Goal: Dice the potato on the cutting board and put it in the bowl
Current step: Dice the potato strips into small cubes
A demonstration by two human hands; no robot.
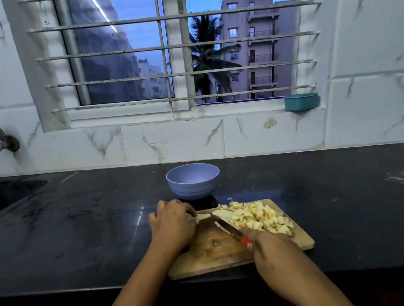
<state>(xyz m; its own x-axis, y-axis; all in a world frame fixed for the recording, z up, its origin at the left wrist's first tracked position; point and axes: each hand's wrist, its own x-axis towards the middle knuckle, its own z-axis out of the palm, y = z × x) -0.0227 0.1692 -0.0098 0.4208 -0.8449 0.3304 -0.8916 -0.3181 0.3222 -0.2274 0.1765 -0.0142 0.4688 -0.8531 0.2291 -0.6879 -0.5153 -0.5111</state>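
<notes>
Pinching a potato strip (202, 216) by its end, the left hand (172, 223) steadies a likely firm, slippery piece while the right hand (271, 247) grips the knife (228, 228).

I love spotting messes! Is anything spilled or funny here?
A little. A few potato crumbs lie off the cutting board, on the black counter by its far edge. White smears mark the counter farther right, and a brownish blotch stains a wall tile under the window. Nothing is tipped over.
</notes>
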